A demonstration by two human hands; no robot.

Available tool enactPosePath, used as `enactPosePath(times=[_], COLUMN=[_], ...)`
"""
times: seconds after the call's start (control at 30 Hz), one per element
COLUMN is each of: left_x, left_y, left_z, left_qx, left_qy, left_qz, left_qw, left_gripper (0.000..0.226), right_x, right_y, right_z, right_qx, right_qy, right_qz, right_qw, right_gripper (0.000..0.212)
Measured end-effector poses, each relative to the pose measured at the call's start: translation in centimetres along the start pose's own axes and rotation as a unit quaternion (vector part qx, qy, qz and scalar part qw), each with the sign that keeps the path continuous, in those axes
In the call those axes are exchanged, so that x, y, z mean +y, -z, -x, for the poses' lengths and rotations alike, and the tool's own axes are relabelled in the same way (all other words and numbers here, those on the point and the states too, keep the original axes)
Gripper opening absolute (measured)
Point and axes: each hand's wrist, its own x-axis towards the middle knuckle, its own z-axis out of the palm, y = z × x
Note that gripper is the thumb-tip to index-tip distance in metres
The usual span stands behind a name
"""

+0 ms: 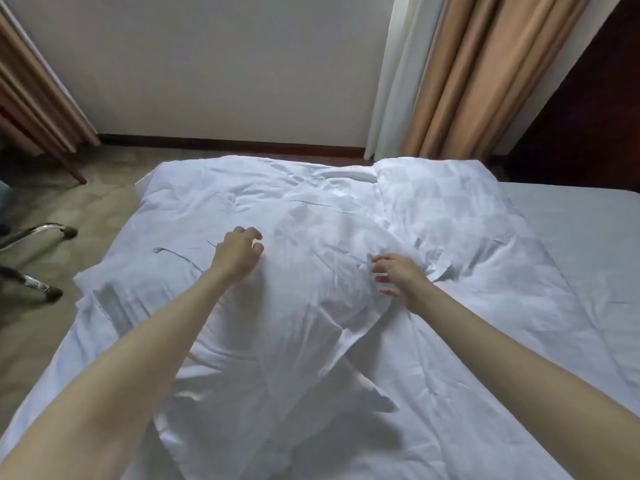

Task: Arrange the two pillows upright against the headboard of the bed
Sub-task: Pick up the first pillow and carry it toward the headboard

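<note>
A plump white pillow (pixel 304 289) lies flat in the middle of the bed, on crumpled white bedding. A second white pillow (pixel 446 216) lies behind it to the right, near the bed's far edge. My left hand (pixel 239 252) hovers over the near pillow's left upper part, fingers curled and apart, holding nothing. My right hand (pixel 398 275) is at the pillow's right edge, fingers spread, touching or just above the cloth. The dark headboard (pixel 585 109) stands at the far right.
A crumpled white duvet (pixel 214 195) covers the bed's left part and hangs over its edge. Bare sheet (pixel 581 230) shows at the right. Tan curtains (pixel 485 74) hang behind. A chair's metal legs (pixel 38 258) stand on the carpet at left.
</note>
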Motion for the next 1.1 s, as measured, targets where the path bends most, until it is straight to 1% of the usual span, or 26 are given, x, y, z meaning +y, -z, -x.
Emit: enactPosePath(times=[0.13, 0.23, 0.3, 0.37, 0.43, 0.53, 0.63, 0.73, 0.8, 0.87, 0.97, 1.1], left_x=[-3.1, -5.5, -7.1, -8.8, -10.6, -12.1, -11.7, -10.2, -8.8, -7.4, -4.9, 0.1], left_y=[1.8, 2.2, 2.4, 2.3, 1.8, 0.2, -1.2, -2.2, -2.3, -2.2, -1.5, -0.8], left_z=[-5.2, -8.7, -10.4, -11.5, -11.8, -11.6, -11.2, -10.3, -9.3, -8.1, -6.0, -1.7], left_qx=[-0.072, -0.083, -0.107, -0.140, -0.155, -0.162, -0.169, -0.125, -0.094, -0.083, -0.062, -0.005], left_qy=[0.049, 0.082, 0.108, 0.154, 0.195, 0.208, 0.197, 0.176, 0.157, 0.130, 0.089, 0.023], left_qz=[-0.077, -0.105, -0.094, -0.058, -0.050, -0.075, -0.104, -0.108, -0.093, -0.070, -0.055, -0.097], left_qw=[0.993, 0.988, 0.984, 0.976, 0.967, 0.962, 0.960, 0.970, 0.979, 0.986, 0.993, 0.995], left_gripper=[0.043, 0.049, 0.055, 0.068, 0.081, 0.083, 0.073, 0.060, 0.050, 0.045, 0.041, 0.043], right_x=[-1.8, -2.7, -3.1, -3.3, -3.3, -3.2, -2.7, -2.2, -2.0, -2.0, -1.8, -0.9], right_y=[-2.4, -3.7, -4.4, -4.8, -5.1, -5.2, -5.3, -5.3, -5.1, -4.7, -3.6, -1.5], right_z=[-3.3, -5.4, -6.6, -7.5, -8.2, -9.1, -9.7, -9.8, -9.5, -9.0, -7.6, -4.9], right_qx=[0.002, -0.007, -0.015, -0.017, -0.012, -0.002, 0.014, 0.023, 0.025, 0.026, 0.038, 0.061], right_qy=[0.044, 0.057, 0.057, 0.058, 0.060, 0.059, 0.055, 0.055, 0.058, 0.063, 0.072, 0.072], right_qz=[0.039, 0.065, 0.061, 0.058, 0.054, 0.046, 0.033, 0.023, 0.022, 0.022, 0.007, -0.017], right_qw=[0.998, 0.996, 0.996, 0.996, 0.997, 0.997, 0.998, 0.998, 0.998, 0.997, 0.997, 0.995], right_gripper=[0.020, 0.020, 0.019, 0.019, 0.019, 0.019, 0.019, 0.022, 0.023, 0.023, 0.022, 0.021])
